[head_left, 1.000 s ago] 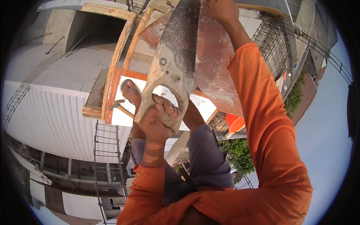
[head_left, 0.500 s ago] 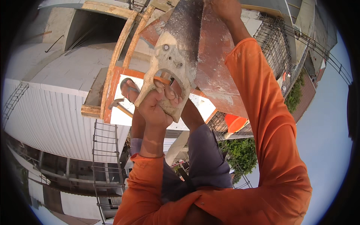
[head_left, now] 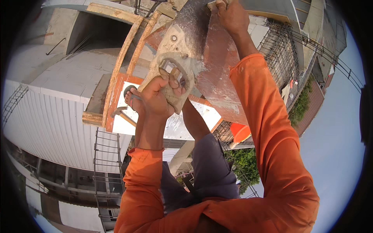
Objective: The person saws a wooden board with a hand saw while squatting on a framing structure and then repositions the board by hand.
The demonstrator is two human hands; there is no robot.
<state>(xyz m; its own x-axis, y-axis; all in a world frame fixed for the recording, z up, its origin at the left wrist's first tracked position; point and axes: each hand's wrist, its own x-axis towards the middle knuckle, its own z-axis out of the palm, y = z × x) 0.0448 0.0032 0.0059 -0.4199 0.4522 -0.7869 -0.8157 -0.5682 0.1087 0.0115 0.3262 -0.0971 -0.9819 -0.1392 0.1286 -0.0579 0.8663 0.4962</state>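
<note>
Head view: my left fingers (head_left: 173, 80) wrap around the handsaw (head_left: 169, 44), its blade (head_left: 195, 21) reaching beyond them, probably for control; my right fingers (head_left: 234, 16) meet the reddish-brown board (head_left: 222, 62), perhaps steadying it, though I can't tell their pinch.

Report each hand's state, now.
Left hand: closed around the saw handle.
Right hand: at the picture's top edge; its grip cannot be told.
</note>
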